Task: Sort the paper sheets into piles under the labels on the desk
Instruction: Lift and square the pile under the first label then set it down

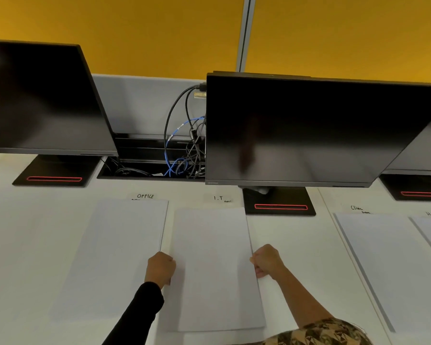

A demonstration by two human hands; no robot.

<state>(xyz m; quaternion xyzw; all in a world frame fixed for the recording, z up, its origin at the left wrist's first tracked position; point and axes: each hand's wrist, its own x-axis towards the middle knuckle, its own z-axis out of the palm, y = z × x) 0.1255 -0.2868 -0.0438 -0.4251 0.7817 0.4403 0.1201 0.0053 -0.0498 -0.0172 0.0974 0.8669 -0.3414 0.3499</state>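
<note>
Paper sheets [209,265] were held by 2 side edges, under the I.T label [219,197].
Left hand [161,267] and right hand [268,261] were clenched on them; light, floppy, slippery stock, it was judged.

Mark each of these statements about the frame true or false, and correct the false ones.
1. The left hand and the right hand grip opposite side edges of the I.T pile, which lies below the I.T label. True.
2. The left monitor shows a document. False: its screen is dark.
3. The OFFICE pile lies below the OFFICE label. True.
4. No paper lies below the Clinic label. False: the Clinic pile lies there.
5. The blue cable runs across the I.T pile. False: it hangs between the monitors, behind the labels.
</note>
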